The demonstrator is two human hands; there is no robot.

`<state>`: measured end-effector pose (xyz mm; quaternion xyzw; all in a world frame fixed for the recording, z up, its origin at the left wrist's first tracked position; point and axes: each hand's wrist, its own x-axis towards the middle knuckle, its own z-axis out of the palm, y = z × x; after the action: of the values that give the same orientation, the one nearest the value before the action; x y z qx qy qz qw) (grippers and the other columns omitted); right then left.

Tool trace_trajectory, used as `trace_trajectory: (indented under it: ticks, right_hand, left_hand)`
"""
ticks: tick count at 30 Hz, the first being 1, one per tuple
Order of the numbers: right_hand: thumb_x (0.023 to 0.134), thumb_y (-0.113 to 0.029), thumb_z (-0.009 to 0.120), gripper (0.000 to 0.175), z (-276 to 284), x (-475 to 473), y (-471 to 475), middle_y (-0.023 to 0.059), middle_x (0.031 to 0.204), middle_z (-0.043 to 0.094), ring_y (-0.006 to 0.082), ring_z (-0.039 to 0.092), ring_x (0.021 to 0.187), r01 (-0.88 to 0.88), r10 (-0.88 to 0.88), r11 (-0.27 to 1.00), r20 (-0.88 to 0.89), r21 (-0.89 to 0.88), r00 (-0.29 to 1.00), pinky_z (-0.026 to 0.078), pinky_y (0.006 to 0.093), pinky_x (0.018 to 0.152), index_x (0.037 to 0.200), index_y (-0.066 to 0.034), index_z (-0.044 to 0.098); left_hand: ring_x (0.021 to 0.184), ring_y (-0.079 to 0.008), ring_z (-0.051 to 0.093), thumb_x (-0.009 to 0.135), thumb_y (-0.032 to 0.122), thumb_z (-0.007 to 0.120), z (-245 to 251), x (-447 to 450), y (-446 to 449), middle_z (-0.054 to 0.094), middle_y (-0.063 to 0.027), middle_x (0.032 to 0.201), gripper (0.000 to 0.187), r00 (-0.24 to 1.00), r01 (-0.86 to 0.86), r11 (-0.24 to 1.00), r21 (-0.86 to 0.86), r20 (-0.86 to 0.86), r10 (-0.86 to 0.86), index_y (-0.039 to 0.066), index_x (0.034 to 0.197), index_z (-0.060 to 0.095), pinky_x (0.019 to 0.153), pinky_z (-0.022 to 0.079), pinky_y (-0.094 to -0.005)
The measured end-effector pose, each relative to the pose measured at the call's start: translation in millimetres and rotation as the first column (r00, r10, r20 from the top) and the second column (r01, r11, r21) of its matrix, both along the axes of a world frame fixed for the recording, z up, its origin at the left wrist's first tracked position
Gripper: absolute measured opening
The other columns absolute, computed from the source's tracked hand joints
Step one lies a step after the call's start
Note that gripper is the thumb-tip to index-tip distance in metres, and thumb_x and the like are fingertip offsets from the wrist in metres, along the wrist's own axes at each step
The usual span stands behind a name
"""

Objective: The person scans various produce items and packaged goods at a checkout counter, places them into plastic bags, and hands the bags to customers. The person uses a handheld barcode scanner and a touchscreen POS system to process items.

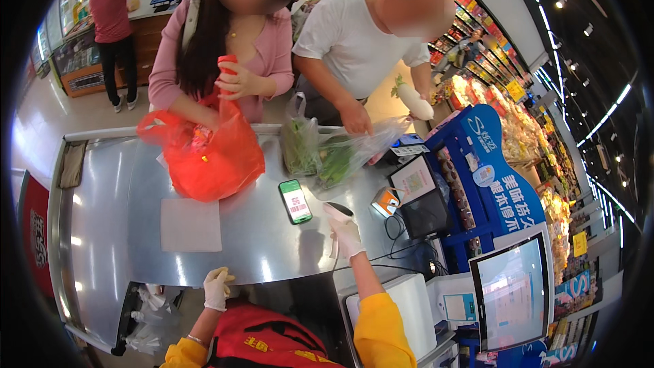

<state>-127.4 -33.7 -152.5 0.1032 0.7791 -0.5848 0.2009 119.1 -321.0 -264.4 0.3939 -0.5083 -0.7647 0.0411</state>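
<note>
My right hand (348, 239), in a white glove, grips a handheld barcode scanner (338, 210) with a white body and dark top. To its left on the metal counter (245, 255) lies a smartphone (295, 202), its lit screen showing a code. My left hand (217, 287), also gloved, rests at the counter's near edge with loosely bent fingers and nothing visible in it. Across the counter stands a red plastic bag (219, 163); a person in pink has one hand inside it and holds a red item (228, 64) in the other.
A person in white touches clear bags of green vegetables (332, 156) and holds a white radish (415, 102). A pale square sheet (191, 225) lies on the counter. To the right are a tablet-like screen (424, 209), cables, a blue display rack (460, 235) and a monitor (512, 291).
</note>
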Motion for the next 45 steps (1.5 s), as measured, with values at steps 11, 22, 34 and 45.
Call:
trace_trajectory:
  ticks: [11,22,34,45]
  right_hand:
    - [0.086,-0.038,0.065,0.053,-99.1,30.0,72.5,0.0210,0.111,0.064,0.0318,0.059,0.107,0.641,-0.574,0.752,-0.326,0.153,0.752,0.046,0.0372,0.091,0.116,0.0049,0.059]
    - [0.098,-0.029,0.052,0.032,-9.7,256.9,272.5,0.0137,0.098,0.067,0.0226,0.067,0.086,0.825,-0.927,0.213,-0.376,-0.524,0.000,0.051,0.0329,0.077,0.117,-0.0027,0.055]
    - [0.097,-0.039,0.051,0.053,-28.7,296.5,350.9,0.0186,0.129,0.054,0.0305,0.051,0.119,0.899,-0.862,0.347,-0.469,-0.268,0.193,0.036,0.0431,0.103,0.137,-0.0059,0.040]
    - [0.101,-0.033,0.044,0.043,-39.3,285.4,372.1,0.0160,0.123,0.050,0.0275,0.052,0.113,0.823,-0.899,0.317,-0.425,-0.471,0.104,0.039,0.0400,0.102,0.133,-0.0041,0.039]
  left_hand:
    - [0.035,-0.0086,0.037,0.092,0.023,0.061,-51.4,-13.5,-4.9,0.058,-0.0062,0.066,0.025,0.993,0.119,0.993,-0.021,0.013,-0.119,0.002,0.106,0.061,0.031,0.028,-0.0226]
    - [0.038,-0.0038,0.033,0.088,0.015,0.064,1.0,-60.3,81.6,0.048,0.0014,0.057,0.014,0.904,0.416,0.904,-0.100,-0.056,-0.423,0.004,0.095,0.064,0.034,0.024,-0.0198]
    - [0.062,-0.0186,0.058,0.070,-0.017,0.053,-7.7,-43.4,122.9,0.056,-0.0133,0.087,0.051,0.801,0.595,0.797,0.103,-0.157,-0.577,0.001,0.117,0.047,0.053,0.052,-0.0290]
    - [0.081,-0.0309,0.067,0.085,-0.010,0.049,4.2,-30.7,97.0,0.063,-0.0233,0.093,0.021,0.863,0.500,0.851,0.162,-0.174,-0.474,-0.010,0.105,0.054,0.073,0.060,-0.0384]
